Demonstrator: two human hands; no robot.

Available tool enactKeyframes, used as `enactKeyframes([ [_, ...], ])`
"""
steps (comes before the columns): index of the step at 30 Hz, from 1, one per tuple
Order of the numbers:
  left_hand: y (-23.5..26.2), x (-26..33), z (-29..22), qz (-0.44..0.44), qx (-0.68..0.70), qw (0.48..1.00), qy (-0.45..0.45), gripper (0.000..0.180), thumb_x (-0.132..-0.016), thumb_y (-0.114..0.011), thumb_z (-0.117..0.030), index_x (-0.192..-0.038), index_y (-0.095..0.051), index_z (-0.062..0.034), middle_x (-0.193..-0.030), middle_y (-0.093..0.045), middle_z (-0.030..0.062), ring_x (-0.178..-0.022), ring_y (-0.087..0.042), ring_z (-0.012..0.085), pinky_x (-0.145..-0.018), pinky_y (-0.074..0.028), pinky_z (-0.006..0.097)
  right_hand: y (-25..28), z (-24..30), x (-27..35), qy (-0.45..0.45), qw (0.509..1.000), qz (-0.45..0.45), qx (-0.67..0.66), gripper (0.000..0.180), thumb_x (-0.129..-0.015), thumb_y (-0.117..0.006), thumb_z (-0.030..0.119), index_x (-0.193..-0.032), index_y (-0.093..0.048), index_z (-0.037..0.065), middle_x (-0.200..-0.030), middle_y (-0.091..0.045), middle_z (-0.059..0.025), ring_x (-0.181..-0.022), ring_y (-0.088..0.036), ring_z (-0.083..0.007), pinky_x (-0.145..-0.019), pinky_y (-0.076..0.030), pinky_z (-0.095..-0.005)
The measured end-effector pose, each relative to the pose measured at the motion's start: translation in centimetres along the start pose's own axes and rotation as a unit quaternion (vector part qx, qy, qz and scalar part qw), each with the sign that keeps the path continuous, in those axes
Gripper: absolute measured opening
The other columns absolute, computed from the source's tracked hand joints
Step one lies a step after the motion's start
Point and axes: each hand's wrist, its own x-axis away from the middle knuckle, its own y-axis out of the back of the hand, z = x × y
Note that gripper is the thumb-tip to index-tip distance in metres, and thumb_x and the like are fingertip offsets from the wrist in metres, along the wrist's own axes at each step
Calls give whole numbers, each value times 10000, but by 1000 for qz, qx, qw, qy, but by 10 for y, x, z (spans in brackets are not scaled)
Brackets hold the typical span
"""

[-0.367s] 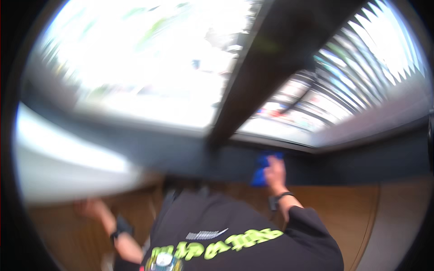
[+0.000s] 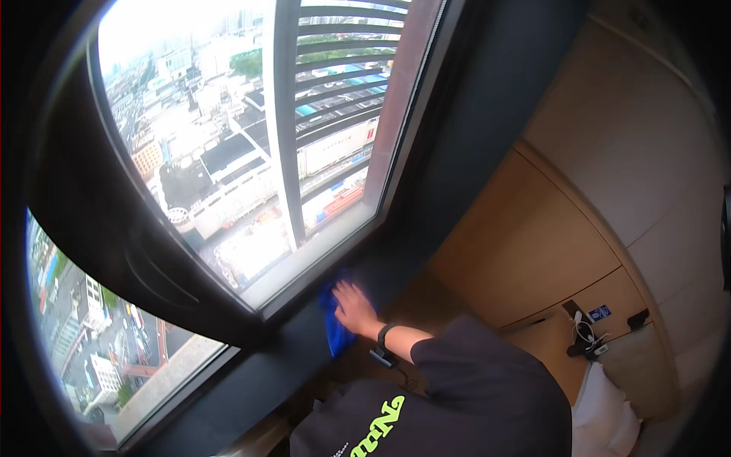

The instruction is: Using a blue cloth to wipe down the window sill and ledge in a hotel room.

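My right hand (image 2: 355, 308) presses a blue cloth (image 2: 333, 335) against the dark window sill (image 2: 304, 343), just below the corner of the window frame. Its fingers rest over the cloth, and part of the cloth spreads out beside the palm toward the sill's near edge. Around the right wrist is a black band (image 2: 385, 335), with a small dark device (image 2: 383, 358) hanging by it. No part of my left hand shows clearly in the head view.
A thick dark window post (image 2: 152, 251) separates two panes overlooking city buildings. Wooden cabinet panels (image 2: 525, 236) stand to the right. Beyond my right shoulder are a ledge with cables (image 2: 585, 335) and a white pillow (image 2: 605, 404).
The view has swung toward the right, bringing the cabinet and pillow in. My left hand has left the picture. My right hand stays with the blue cloth on the sill.
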Motion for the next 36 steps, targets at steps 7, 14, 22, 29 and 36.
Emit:
enactKeyframes([
  [7,-24,15,-25,101,14,992,-72,530,-785,-733,-368,-1061,-552,47,-998,-601,255,-902,-605,412,-796,-483,503,-20,28,-5,-82,996,-9,18,591,-848,-530,270,-1341,-447,-44,-1475,-347,-256,-1408,-288,-356,-1167,-207,-448],
  [14,-22,-8,-13,96,-26,991,-94,499,-805,-704,-359,-1053,-561,50,-996,-603,260,-904,-602,422,-804,-483,511,-11,14,-10,-210,974,-32,83,714,-860,-506,318,-1422,-325,-82,-1519,-227,-303,-1446,-183,-382,-1188,-114,-451],
  [22,-3,-19,22,75,-76,989,-102,467,-829,-671,-349,-1045,-571,52,-995,-605,266,-906,-599,433,-814,-484,519,-5,16,-3,-184,980,-34,66,637,-866,-498,278,-1398,-381,-54,-1517,-271,-262,-1443,-206,-350,-1187,-130,-446],
  [29,9,-29,38,40,-115,983,-140,442,-849,-643,-340,-1038,-580,54,-994,-606,271,-908,-596,443,-822,-484,527,-11,22,-3,-173,981,-34,84,643,-867,-496,275,-1394,-374,-73,-1508,-274,-280,-1441,-203,-368,-1185,-129,-453],
  [36,31,4,39,18,-21,979,-200,539,-877,-617,-232,-1258,-445,108,-1255,-493,329,-1144,-484,502,-1003,-377,551,-29,110,8,59,995,76,15,659,-845,-523,297,-1359,-394,-95,-1456,-339,-301,-1395,-286,-392,-1172,-182,-465],
])
